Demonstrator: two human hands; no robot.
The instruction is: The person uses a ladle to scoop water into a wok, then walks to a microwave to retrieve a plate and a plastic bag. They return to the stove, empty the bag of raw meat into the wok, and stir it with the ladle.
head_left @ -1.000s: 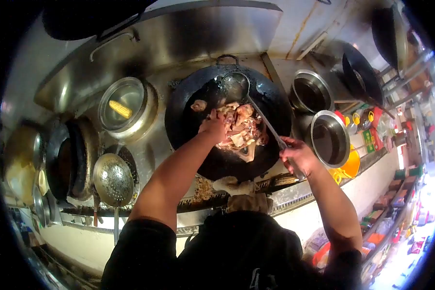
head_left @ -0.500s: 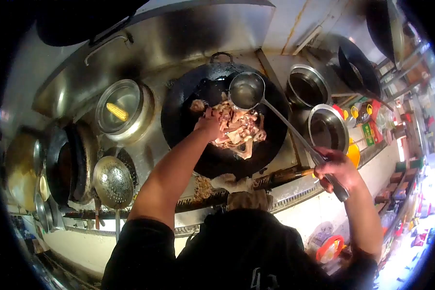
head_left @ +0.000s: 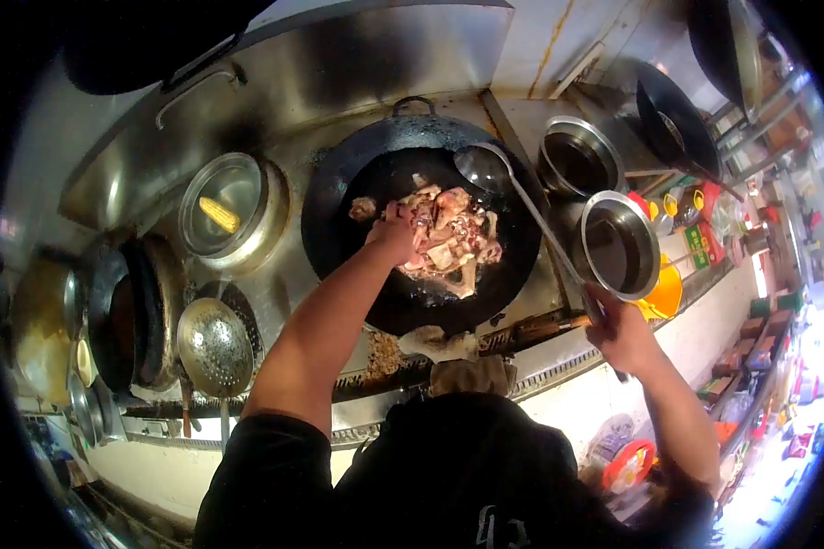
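A large black wok (head_left: 339, 183) sits on the stove with a heap of chopped, bone-in meat pieces (head_left: 456, 240) in its middle. My left hand (head_left: 394, 236) reaches down to the left side of this heap, its fingers curled in among the pieces and partly hidden. In my right hand (head_left: 624, 331) is the handle of a long metal ladle (head_left: 489, 168), fingers wrapped round it. The ladle's bowl is tilted over the wok's upper right part, apart from the heap. One brown lump (head_left: 363, 209) lies by itself left of the meat.
Two steel pots of dark liquid (head_left: 580, 157) (head_left: 619, 247) stand right of the wok. Leftward are a pot of water (head_left: 197, 188) with a corn cob (head_left: 219, 215) and a perforated skimmer (head_left: 214, 348). A crumpled cloth (head_left: 439, 344) lies at the stove's front edge.
The ladle's bowl has tilted over and shifted slightly right, away from the meat. My right hand has turned and moved a little left. My left hand stays at the heap.
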